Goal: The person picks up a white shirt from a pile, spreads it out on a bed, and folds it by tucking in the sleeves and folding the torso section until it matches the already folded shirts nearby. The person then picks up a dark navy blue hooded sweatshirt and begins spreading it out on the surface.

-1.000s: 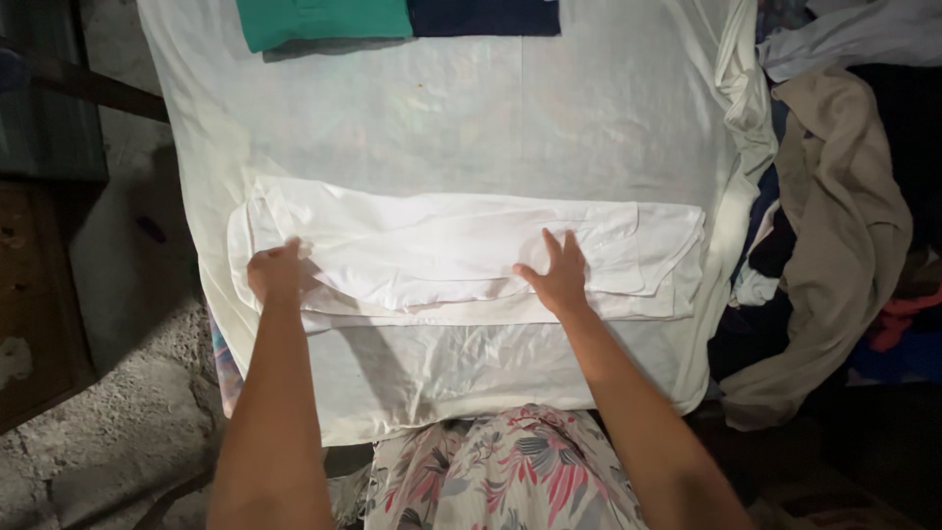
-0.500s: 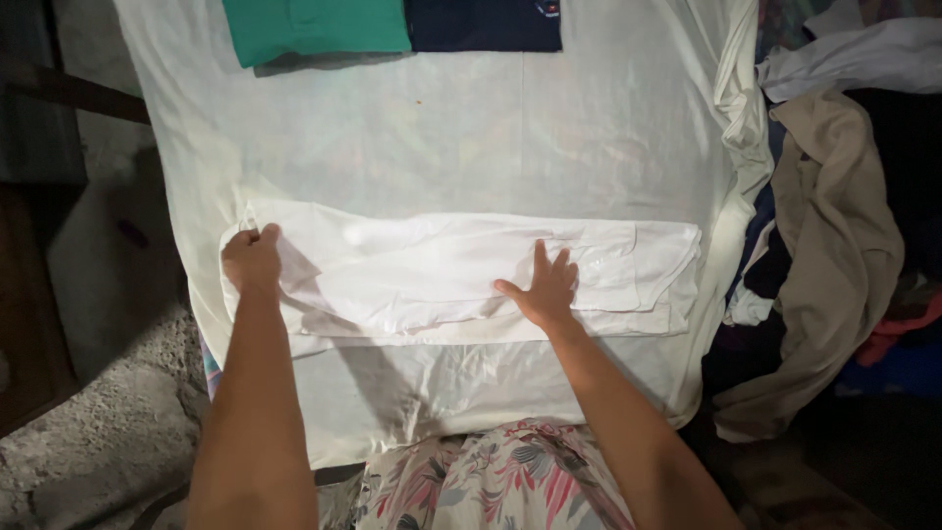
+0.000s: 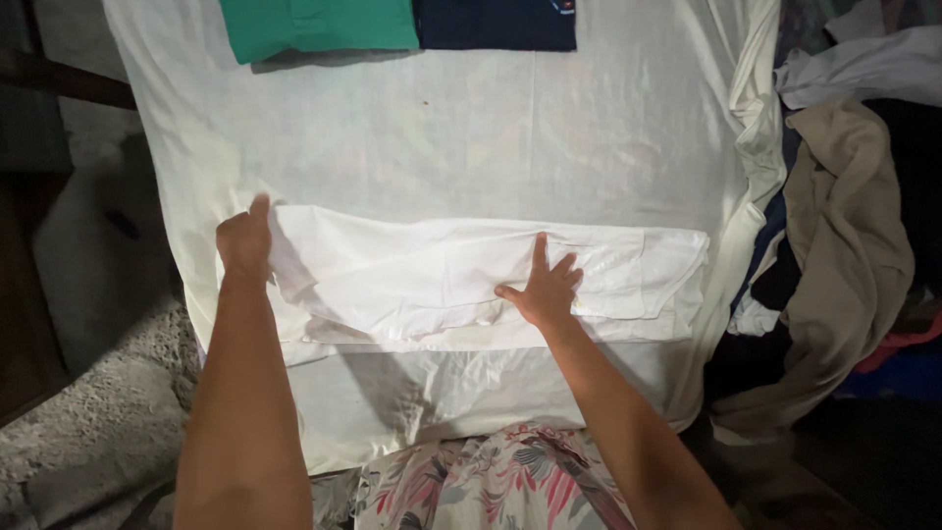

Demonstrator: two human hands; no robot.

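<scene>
White garment (image 3: 471, 280) lay on the sheet-covered worktop (image 3: 442, 128), already folded into a long narrow strip; it looked partway through, cross-folds not yet done. Left hand (image 3: 245, 240) was clenched on the strip's left end, lifting it slightly. Right hand (image 3: 545, 290) lay flat, fingers spread, pressing down near the middle, grasping nothing. Folded green piece (image 3: 319, 25) and navy piece (image 3: 496, 20) sat at the far edge. Unfolded clothes pile (image 3: 849, 226) crowded the right side, clear of the strip.
</scene>
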